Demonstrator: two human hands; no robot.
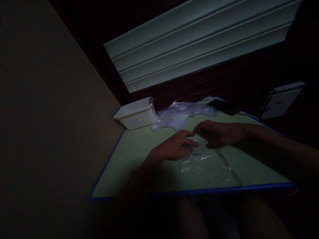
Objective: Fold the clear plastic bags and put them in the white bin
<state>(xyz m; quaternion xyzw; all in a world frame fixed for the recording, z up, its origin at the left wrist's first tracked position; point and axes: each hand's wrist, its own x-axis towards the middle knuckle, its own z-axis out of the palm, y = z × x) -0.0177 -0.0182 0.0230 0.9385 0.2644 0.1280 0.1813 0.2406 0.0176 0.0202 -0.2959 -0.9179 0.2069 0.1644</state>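
A transparent plastic bag lies flat on the green table top, catching light in several creases. Under or within its upper part sits a small pale squarish piece, too dim to name. My left hand has its fingers stretched over the bag, one fingertip at the edge of that piece. Just to the right, my right hand hovers over or rests on the bag's upper side, fingers bent with the thumb apart from them. Nothing is visible in its grasp. A thin band is on my left wrist.
The green table has a blue edge. Beyond my hands lies a heap of clear plastic bags. A white bin stands back left by the wall. A dark flat object and a white box are at right.
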